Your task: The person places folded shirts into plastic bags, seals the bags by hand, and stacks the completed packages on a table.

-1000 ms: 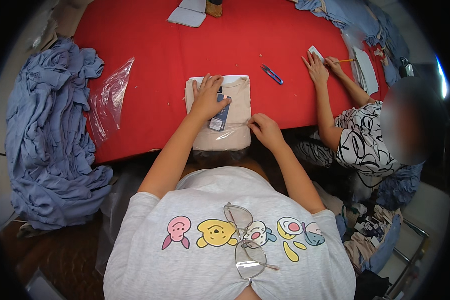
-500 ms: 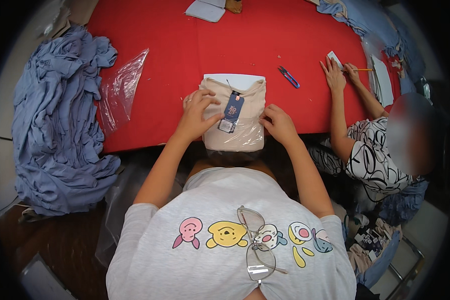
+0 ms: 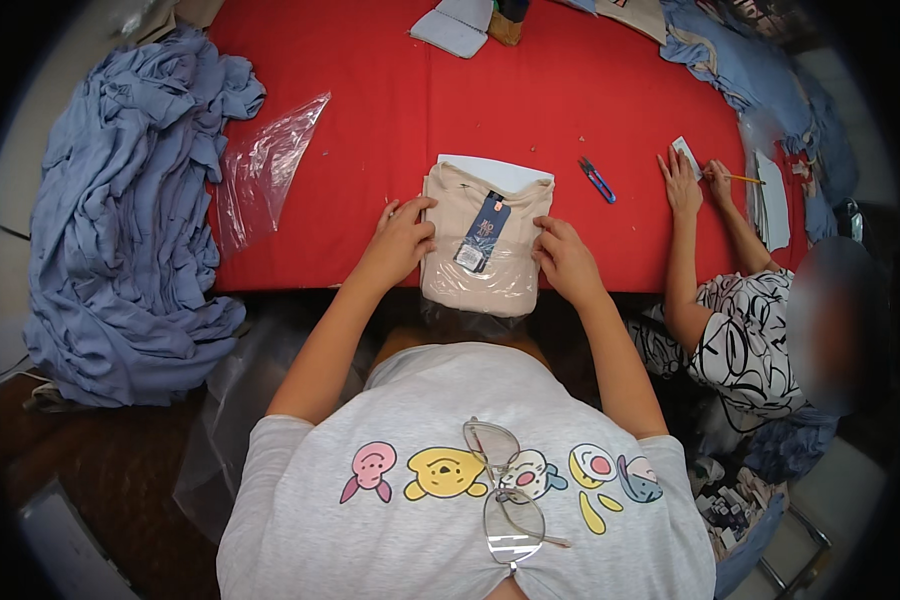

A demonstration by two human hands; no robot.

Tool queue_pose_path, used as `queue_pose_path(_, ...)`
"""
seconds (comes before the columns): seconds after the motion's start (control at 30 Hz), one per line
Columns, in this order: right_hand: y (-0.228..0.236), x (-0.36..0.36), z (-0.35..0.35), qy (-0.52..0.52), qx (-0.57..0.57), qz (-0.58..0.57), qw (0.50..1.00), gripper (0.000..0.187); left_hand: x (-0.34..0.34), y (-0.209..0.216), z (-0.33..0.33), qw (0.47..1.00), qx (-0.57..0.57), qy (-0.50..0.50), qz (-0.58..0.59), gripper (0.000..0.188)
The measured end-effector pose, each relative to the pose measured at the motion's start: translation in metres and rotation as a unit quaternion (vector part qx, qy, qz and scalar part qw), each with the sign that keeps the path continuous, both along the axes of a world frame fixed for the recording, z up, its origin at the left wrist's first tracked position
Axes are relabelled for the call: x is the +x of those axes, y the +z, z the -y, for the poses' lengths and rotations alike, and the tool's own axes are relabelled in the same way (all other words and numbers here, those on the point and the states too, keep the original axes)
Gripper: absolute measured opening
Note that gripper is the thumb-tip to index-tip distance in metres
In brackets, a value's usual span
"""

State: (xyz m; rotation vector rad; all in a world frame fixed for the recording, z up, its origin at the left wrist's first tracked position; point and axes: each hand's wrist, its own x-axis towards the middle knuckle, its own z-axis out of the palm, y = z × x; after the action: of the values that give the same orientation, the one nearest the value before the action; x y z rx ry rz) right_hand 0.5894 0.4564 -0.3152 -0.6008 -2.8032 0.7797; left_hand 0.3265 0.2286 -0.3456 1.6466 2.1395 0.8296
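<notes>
A folded beige garment [image 3: 450,215] lies at the table's near edge, with white card [image 3: 510,174] showing behind its neckline. A dark blue hang tag [image 3: 486,225] rests on its front. Around the garment's lower part is a clear plastic bag [image 3: 480,290], which hangs a little past the table edge. My left hand [image 3: 400,242] pinches the bag at the garment's left side, fingertips on the front and thumb lower down. At the right side, my right hand [image 3: 567,258] has its curled fingers closed on the bag's edge.
Blue garments [image 3: 140,220] are heaped at the left, beside a loose clear bag [image 3: 270,170]. Blue-handled thread snips [image 3: 598,180] lie right of the garment. At the right, a co-worker's hands [image 3: 682,185] hold a white card and a pencil [image 3: 745,179]. More blue fabric [image 3: 740,75] lines the far right.
My left hand has slid off the garment's upper front to its left edge, and its fingers have drawn together. My right hand stays at the right edge. The whole view has shifted slightly.
</notes>
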Motion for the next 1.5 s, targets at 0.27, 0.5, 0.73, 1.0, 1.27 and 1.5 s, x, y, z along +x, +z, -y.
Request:
queue_pose_path(0.27, -0.015, 0.001, 0.001, -0.027, -0.018, -0.020, 0.999, 0.015, -0.025, 0.014, -0.036, 0.994, -0.094, -0.026, -0.052, 0.009)
queue_pose_path(0.5, 0.004, -0.007, -0.012, 0.006, 0.031, -0.013, 0.999, 0.015, -0.040, 0.057, -0.086, 0.950, -0.242, -0.151, -0.125, 0.010)
queue_pose_path(0.73, -0.007, -0.007, -0.023, -0.052, -0.024, -0.027, 0.998, 0.017, -0.054, 0.061, -0.103, 0.953, -0.247, -0.163, -0.068, 0.009)
queue_pose_path(1.0, -0.009, -0.017, -0.030, -0.209, -0.152, -0.051, 0.965, 0.019, -0.077, 0.030, -0.107, 0.987, -0.129, -0.083, 0.041, 0.032)
queue_pose_path(1.27, -0.022, -0.005, 0.015, -0.281, -0.603, -0.098, 0.740, 0.060, 0.032, 0.002, -0.026, 0.781, 0.024, 0.230, 0.581, 0.074)
queue_pose_path(1.5, 0.047, -0.051, -0.009, -0.155, -0.586, -0.101, 0.789, 0.049, 0.010, 0.067, -0.035, 0.765, 0.088, 0.150, 0.620, 0.055)
